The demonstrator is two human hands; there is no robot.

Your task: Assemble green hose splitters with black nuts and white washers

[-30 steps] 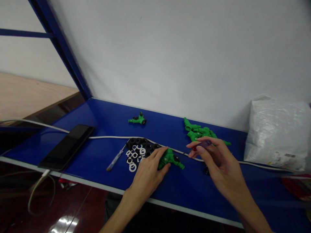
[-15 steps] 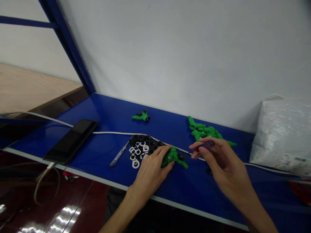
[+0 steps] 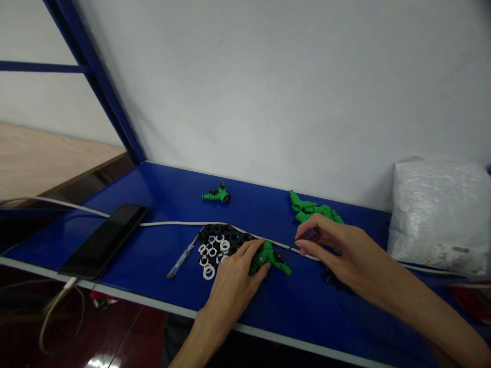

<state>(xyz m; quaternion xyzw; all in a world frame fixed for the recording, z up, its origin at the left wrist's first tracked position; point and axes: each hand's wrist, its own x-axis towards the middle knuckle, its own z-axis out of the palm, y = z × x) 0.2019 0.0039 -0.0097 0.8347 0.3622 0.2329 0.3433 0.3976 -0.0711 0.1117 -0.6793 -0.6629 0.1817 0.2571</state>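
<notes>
My left hand point(image 3: 238, 275) is closed around a green Y-shaped hose connector point(image 3: 267, 254) with black parts, held against the blue table. In my right hand point(image 3: 333, 244) is a screwdriver point(image 3: 311, 234) with a purple handle, pinched between thumb and fingers. Its thin shaft points left at the connector; whether the tip touches it is too small to tell. Just left of my left hand lie white rings point(image 3: 209, 271) and black rings point(image 3: 235, 238). Dark small parts point(image 3: 328, 276) lie partly hidden under my right hand.
A clear-handled screwdriver point(image 3: 180, 264) lies left of the rings. One green connector point(image 3: 217, 193) rests further back, and several green pieces point(image 3: 303, 202) are piled near the wall. A white cable point(image 3: 172, 223) crosses the table point(image 3: 169, 189). A phone point(image 3: 105, 240) and a wrapped package point(image 3: 437, 214) flank everything.
My right hand has turned, its forearm now coming in flatter from the right, with the screwdriver shaft pointing at the connector. My left hand keeps its hold. The whole view has shifted slightly.
</notes>
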